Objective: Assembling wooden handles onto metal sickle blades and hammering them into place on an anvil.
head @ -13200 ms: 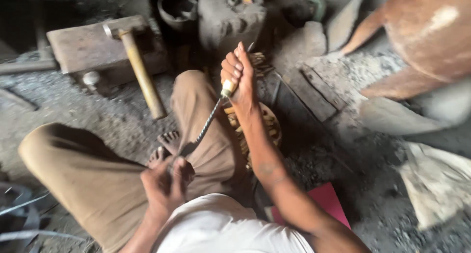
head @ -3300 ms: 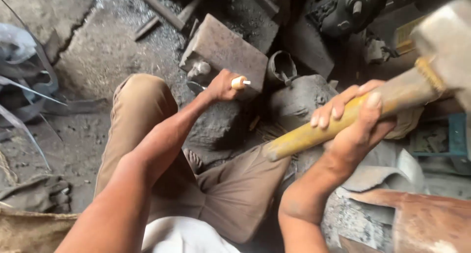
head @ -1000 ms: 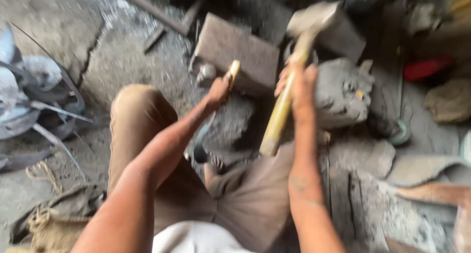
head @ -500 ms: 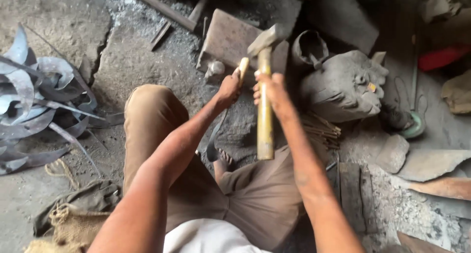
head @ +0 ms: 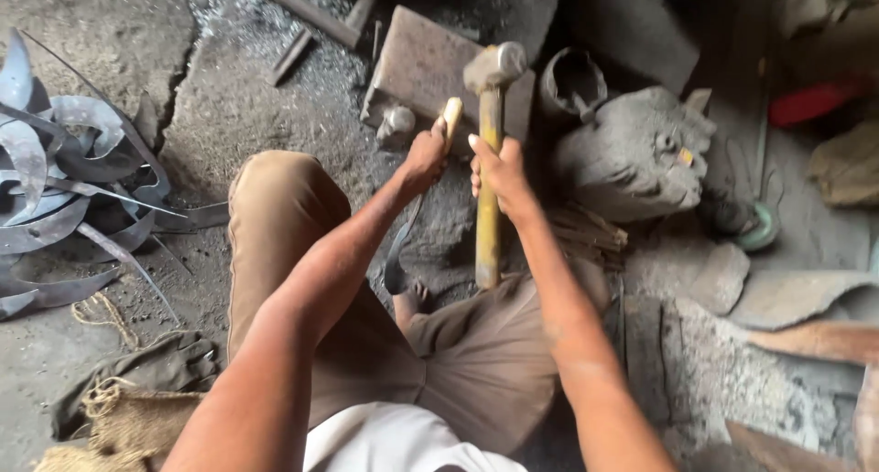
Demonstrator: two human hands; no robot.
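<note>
My left hand (head: 426, 156) grips the pale wooden handle of a sickle (head: 403, 243), whose curved dark blade runs down toward my foot. My right hand (head: 497, 170) holds a hammer (head: 489, 133) by its yellow wooden shaft, the steel head pointing away from me over a flat rusty metal block (head: 426, 65). Both hands are close together above my crossed legs in brown trousers (head: 275, 225). The blade's tip is partly hidden behind my left forearm.
Curved metal strips (head: 55, 188) lie piled at the left. A grey lumpy sack (head: 636, 156) and a dark pot (head: 572, 78) sit at the right of the block. Burlap and cloth (head: 128, 399) lie at lower left. Flat stones and a rusty sheet are at the right.
The hammer has come down from a raised, swung position to upright in front of me, its head lower over the block. My left hand has stayed by the block with the sickle.
</note>
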